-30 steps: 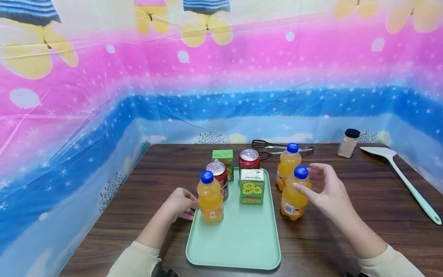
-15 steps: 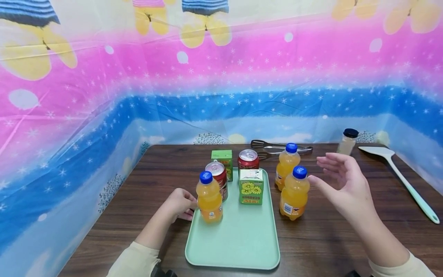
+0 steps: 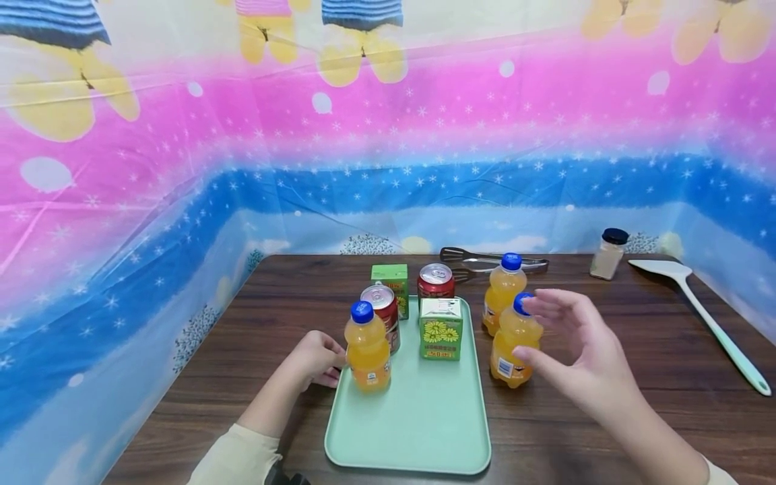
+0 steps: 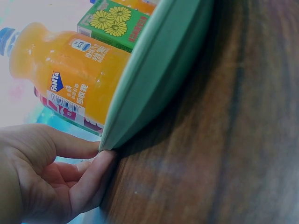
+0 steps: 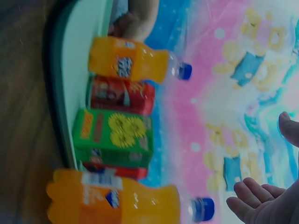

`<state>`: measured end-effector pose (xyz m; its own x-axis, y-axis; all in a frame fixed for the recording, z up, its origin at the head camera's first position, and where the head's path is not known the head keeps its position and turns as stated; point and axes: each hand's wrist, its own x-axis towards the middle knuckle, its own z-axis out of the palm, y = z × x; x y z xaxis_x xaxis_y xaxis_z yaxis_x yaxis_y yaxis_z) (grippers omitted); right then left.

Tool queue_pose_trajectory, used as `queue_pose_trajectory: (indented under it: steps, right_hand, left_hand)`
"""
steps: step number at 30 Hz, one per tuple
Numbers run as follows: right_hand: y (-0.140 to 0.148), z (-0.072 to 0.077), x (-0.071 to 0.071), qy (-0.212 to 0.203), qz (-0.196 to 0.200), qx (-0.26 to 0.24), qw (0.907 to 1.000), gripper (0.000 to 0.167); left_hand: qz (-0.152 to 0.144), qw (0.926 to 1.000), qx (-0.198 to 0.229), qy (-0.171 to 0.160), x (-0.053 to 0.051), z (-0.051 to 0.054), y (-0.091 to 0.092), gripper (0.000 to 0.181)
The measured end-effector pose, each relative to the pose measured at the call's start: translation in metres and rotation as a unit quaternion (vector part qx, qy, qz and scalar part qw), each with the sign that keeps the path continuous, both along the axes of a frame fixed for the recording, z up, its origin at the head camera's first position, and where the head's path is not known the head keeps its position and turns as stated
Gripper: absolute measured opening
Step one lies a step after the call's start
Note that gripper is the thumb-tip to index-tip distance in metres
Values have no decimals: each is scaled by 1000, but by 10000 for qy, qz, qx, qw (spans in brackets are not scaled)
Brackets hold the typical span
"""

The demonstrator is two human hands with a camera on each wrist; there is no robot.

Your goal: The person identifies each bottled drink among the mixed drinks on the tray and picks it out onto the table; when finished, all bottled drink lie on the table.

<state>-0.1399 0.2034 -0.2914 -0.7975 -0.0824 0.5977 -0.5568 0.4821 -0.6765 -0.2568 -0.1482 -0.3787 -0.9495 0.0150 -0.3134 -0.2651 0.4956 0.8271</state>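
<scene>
Nearest lay the tray, its long axis pointing away and its near end bare. At its left rim the left hand pinched the edge between thumb and fingers. On the opposite side, the right hand had thumb and fingers widely parted and held nothing. The front bottle stood upright on the table, just left of the right hand, between it and the tray; so this hand was clearly the nearer one. Behind it the rear bottle stood upright, also containing orange drink. The tray carried the third bottle, a can and a carton; farther, a second can and second carton seemed also inside. Beyond stood a jar with pale contents.
</scene>
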Motion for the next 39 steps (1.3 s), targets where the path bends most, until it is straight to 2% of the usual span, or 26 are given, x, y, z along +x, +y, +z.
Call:
queue_pose_trajectory:
  steps: [6,13,20,27,39]
  right_hand:
    - [-15,-12,0,-241,236,366,9988,67]
    - [-25,-31,-6,-202,695,442,9964,64]
    - [-30,-45,-10,-606,912,505,9927,60]
    - [-32,-51,-13,-1011,1085,557,9874,61]
    - [-34,-49,-15,-945,1122,481,9880,62]
  left_hand:
    - [-30,10000,37,3,0,-1,0,10]
    - [-15,10000,66,8,0,-1,0,10]
    - [-9,10000,54,3,0,-2,0,11]
    - [-27,10000,46,16,0,0,0,11]
    - [-28,10000,-6,12,0,0,0,11]
